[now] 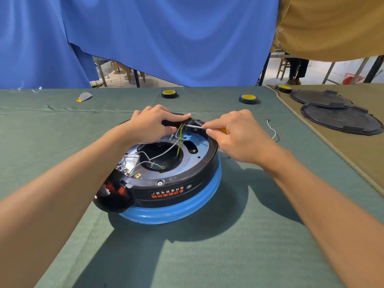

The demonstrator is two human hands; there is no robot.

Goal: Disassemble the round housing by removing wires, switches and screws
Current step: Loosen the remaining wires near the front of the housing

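Observation:
The round housing (172, 190) lies upside down on the green cloth, black ring above a blue band, with a metal plate inside. White wires (160, 154) and a yellow-green wire (180, 142) run from its centre hole to the far rim. My left hand (153, 125) grips a black part at the far rim. My right hand (234, 136) holds a screwdriver (194, 126) with a yellow handle; its metal tip meets the wire ends at that black part. A red switch block (116, 189) sits at the near left side.
Two tape rolls (169, 93) (248, 98) stand behind the housing, a third (283, 88) at the back right. Two black round covers (340, 119) lie on the tan cloth at right. A loose white wire (272, 129) lies right of the housing. A scrap (84, 96) lies back left.

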